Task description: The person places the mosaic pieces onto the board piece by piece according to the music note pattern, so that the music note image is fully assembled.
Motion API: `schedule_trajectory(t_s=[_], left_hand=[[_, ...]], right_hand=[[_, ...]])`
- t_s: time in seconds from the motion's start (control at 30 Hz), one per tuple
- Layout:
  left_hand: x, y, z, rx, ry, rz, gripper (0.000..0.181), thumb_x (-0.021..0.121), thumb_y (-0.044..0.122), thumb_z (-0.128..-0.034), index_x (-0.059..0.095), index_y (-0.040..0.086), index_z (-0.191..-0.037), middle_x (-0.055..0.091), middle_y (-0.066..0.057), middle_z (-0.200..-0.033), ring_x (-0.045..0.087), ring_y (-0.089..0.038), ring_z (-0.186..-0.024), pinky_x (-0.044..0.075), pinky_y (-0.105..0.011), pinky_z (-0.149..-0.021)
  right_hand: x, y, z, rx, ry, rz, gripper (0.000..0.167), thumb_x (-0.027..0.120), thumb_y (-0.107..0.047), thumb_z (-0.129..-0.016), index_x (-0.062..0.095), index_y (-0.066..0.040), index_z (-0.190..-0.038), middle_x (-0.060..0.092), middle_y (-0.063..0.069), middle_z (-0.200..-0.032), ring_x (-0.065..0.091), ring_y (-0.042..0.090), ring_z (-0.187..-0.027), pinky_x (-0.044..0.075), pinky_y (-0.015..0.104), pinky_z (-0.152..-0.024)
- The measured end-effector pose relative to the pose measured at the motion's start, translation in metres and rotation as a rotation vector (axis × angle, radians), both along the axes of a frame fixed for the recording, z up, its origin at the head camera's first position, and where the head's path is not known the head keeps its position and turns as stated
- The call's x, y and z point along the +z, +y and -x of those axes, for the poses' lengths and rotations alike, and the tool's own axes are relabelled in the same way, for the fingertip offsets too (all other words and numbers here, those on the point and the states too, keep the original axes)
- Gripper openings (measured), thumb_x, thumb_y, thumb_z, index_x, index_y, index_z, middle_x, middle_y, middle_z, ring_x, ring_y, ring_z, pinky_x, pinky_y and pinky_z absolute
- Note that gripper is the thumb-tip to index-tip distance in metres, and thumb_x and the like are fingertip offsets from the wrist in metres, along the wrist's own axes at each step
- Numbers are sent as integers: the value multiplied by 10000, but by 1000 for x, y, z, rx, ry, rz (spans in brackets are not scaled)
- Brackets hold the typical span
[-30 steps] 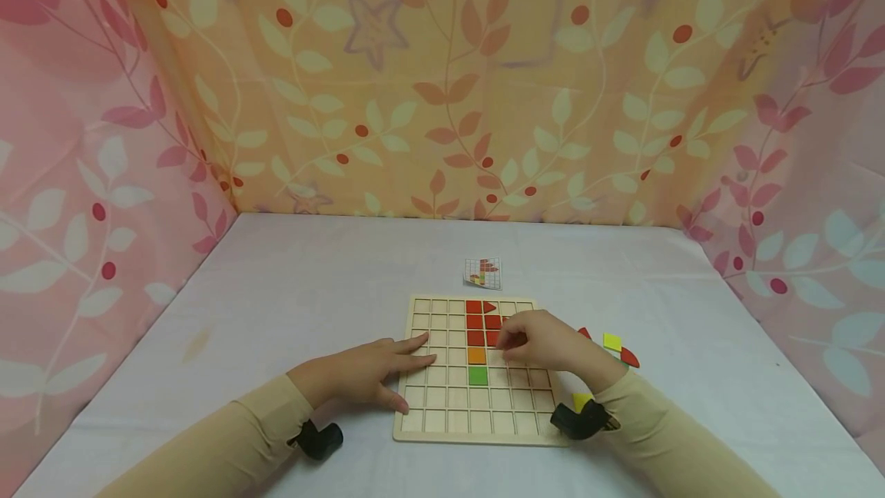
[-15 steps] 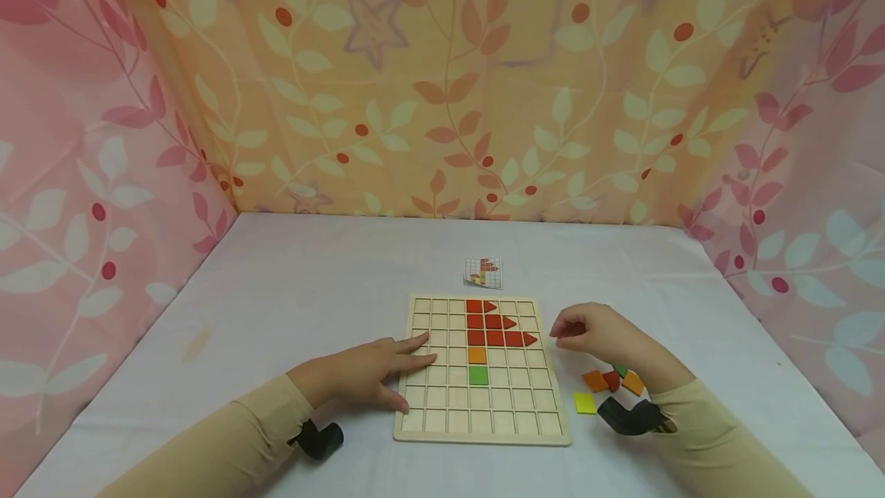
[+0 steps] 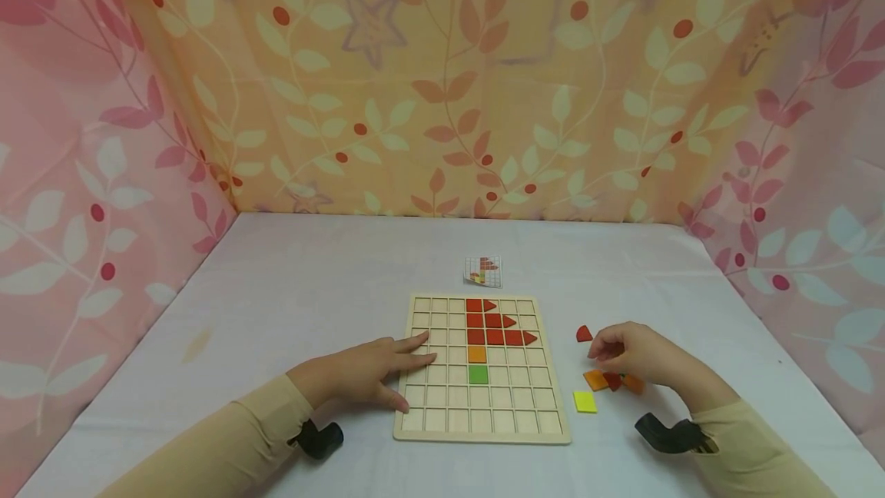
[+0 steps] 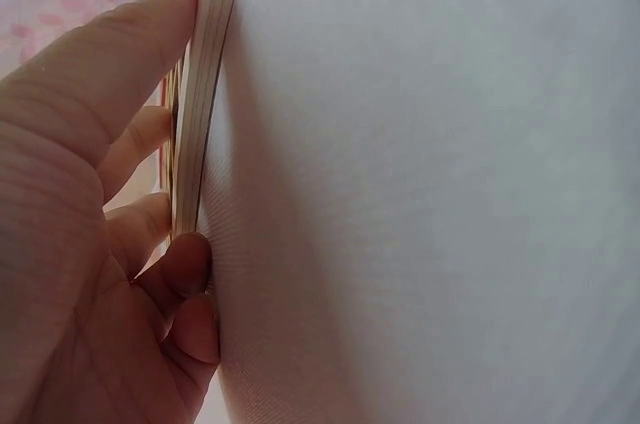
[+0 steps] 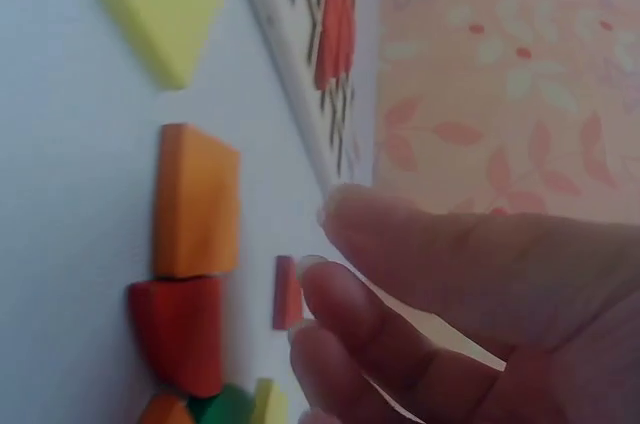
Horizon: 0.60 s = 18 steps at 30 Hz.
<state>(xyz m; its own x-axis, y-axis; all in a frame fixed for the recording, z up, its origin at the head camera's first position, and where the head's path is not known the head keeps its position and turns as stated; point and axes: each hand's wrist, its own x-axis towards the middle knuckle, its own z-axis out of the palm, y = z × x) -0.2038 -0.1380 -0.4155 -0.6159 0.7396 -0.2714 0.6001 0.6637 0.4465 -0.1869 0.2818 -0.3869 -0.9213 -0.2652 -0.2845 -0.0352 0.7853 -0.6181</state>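
My left hand (image 3: 362,371) rests on the left side of a wooden grid board (image 3: 512,410), its index and middle fingers stretched over the grid. In the left wrist view the thumb lies on the board's edge (image 4: 207,94). Red squares and triangles (image 3: 495,337) fill parts of the top three rows; below them lie an orange square (image 3: 477,354) and a green square (image 3: 478,374). My right hand (image 3: 643,352) hovers over loose tiles, holding nothing visible. Close to its fingertips are a red rounded tile (image 3: 584,334), an orange tile (image 5: 200,204) and another red tile (image 5: 180,334).
A yellow square tile (image 3: 585,402) lies between the board and the right wrist. Part of a green tile (image 5: 225,406) shows in the pile. A small printed pattern card (image 3: 482,272) lies behind the board. Patterned curtains (image 3: 442,98) enclose the white table.
My right hand has moved from over the board to the loose tiles at the right, uncovering a red triangle that ends the third row. The left hand has stayed put.
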Motion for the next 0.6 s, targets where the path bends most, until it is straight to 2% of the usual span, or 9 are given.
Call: schedule_trajectory(t_s=[0.13, 0.23, 0.37, 0.6], left_hand=[[0, 0, 0, 0, 3, -3, 794, 594, 610, -725, 263, 401, -1416, 71, 101, -1530, 186, -280, -1369, 237, -493, -1053], [0, 0, 0, 0, 6, 0, 794, 593, 610, -726, 260, 402, -1417, 71, 102, -1530, 188, -277, -1369, 238, -490, -1054], [-1, 0, 0, -1, 10, 1, 795, 593, 611, -725, 264, 399, -1416, 73, 103, -1530, 199, -275, -1366, 246, -485, -1051], [0, 0, -1, -10, 24, -4, 794, 593, 607, -731, 273, 377, -1421, 75, 77, -1532, 197, -281, -1366, 242, -480, -1054]], right_hand=[[-7, 5, -3, 28, -24, -11, 134, 746, -133, -739, 652, -121, -834, 581, 11, -734, 514, 186, -686, 452, 294, -602], [-10, 5, -5, 22, -13, -53, 171, 770, -110, -703, 655, -144, -825, 569, -2, -760, 487, 178, -727, 442, 302, -633], [-12, 3, -7, 27, 30, -108, 225, 796, -97, -665, 636, -163, -808, 526, 0, -777, 465, 182, -749, 435, 305, -647], [-14, -4, -8, 47, 89, -177, 291, 816, -86, -632, 563, -167, -751, 471, 8, -746, 453, 172, -720, 427, 277, -578]])
